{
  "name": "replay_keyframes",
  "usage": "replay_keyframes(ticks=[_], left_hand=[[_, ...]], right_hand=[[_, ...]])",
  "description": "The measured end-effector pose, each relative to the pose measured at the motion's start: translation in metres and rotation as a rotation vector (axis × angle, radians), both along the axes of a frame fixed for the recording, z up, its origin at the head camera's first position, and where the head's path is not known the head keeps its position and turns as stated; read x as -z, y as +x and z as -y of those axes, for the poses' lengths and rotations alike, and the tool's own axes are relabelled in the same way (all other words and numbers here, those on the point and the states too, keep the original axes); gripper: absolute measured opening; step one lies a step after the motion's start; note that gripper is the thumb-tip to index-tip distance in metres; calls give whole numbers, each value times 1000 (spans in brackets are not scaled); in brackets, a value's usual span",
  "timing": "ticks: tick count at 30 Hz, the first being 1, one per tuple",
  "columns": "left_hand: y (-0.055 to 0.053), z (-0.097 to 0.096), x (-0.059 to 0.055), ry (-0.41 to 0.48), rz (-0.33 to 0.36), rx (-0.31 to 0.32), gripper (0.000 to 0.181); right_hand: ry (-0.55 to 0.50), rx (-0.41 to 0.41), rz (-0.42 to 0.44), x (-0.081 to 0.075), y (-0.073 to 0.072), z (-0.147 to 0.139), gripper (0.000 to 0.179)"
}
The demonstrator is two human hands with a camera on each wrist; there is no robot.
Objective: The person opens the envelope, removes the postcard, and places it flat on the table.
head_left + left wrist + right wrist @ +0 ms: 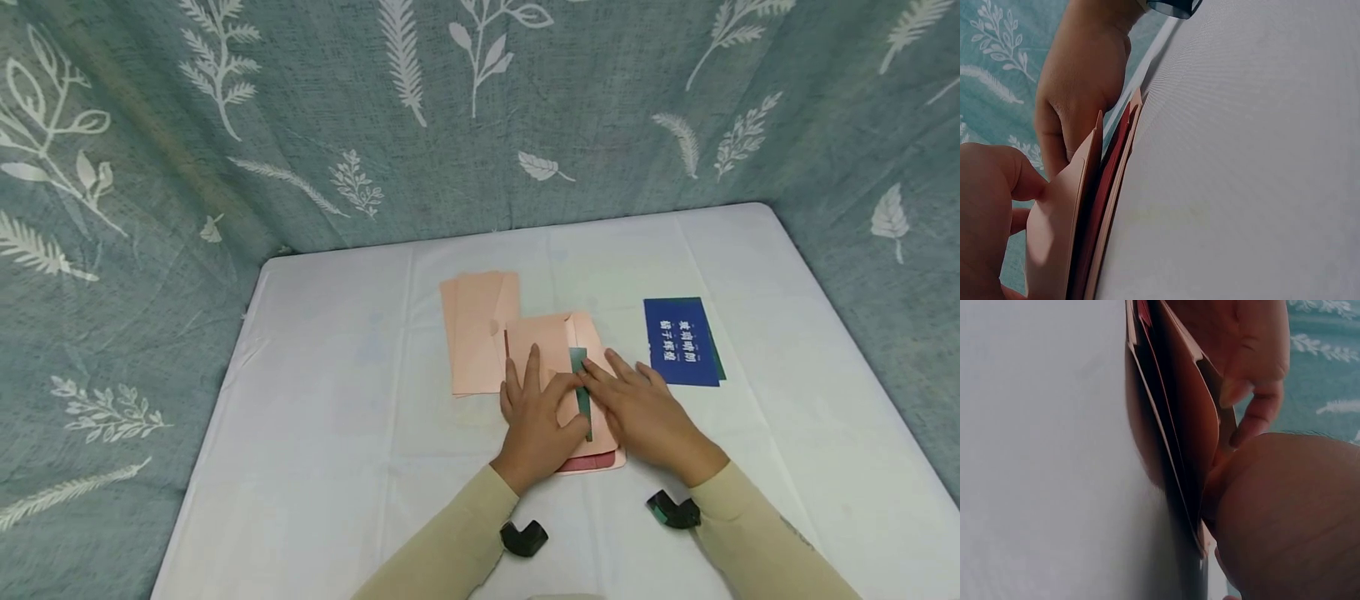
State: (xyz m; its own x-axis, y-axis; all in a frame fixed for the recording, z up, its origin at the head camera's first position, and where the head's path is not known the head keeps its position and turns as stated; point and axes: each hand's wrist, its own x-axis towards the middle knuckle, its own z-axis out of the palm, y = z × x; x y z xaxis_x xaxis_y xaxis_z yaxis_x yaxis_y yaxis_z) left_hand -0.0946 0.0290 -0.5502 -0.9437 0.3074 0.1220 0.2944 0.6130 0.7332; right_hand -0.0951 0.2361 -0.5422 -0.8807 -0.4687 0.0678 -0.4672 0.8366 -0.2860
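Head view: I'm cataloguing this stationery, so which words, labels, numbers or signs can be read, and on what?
"玻璃晴朗": blue card, right column, turned sideways.
"橘子辉煌": blue card, left column, also sideways.
Faint marks between the columns: too small to read.
Front envelope, green strip: no readable text.

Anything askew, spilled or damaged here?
Nothing spilled or visibly damaged. Slightly askew: the blue card lies misaligned over a green card whose edge pokes out, and the leftmost pink envelopes overlap unevenly rather than squared up.
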Motion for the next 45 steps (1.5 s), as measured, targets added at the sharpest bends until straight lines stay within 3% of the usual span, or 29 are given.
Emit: replay_keyframes(ticks=[9,21,45], left_hand=[[-1,-1,0,8,-3,-1,41],[-1,0,-1,6,-26,1,43],[0,0,-2,18,-1,-10,46]], right_hand=[[-33,3,18,-1,-4,-6,54],[-102,68,90,-3,-6,-12,51],[-86,146,93,-5,-7,-20,49]])
